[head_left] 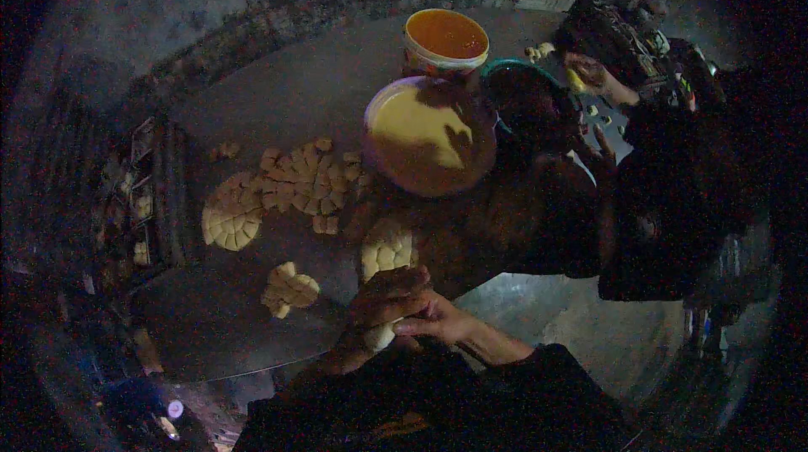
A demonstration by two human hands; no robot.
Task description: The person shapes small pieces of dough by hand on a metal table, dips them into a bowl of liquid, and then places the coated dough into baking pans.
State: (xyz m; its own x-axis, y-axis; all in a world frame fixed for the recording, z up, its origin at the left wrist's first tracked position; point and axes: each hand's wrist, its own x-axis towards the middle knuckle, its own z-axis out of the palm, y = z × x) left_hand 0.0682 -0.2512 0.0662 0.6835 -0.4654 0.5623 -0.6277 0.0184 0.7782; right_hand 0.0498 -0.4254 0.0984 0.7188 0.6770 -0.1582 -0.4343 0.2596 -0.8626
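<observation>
Close to my body, my left hand (385,304) and my right hand (431,319) are closed together around a pale piece of dough (380,337). Only the lower end of that piece shows; my fingers hide the rest. Just beyond my hands lies a pale, scored slab of dough (389,250), divided into chunks. Left of my hands sits a small clump of cut dough pieces (291,287). Farther off, a round of dough cut into wedges (233,229) touches a wide spread of dough pieces (310,181).
A wide basin (400,128) with pale contents, half shadowed, stands beyond the dough. Behind it are an orange-filled bucket (447,34) and a green-rimmed dark tub (512,65). At right, a co-worker's hand (593,76) is near small pieces. The table edge (252,372) curves at lower left.
</observation>
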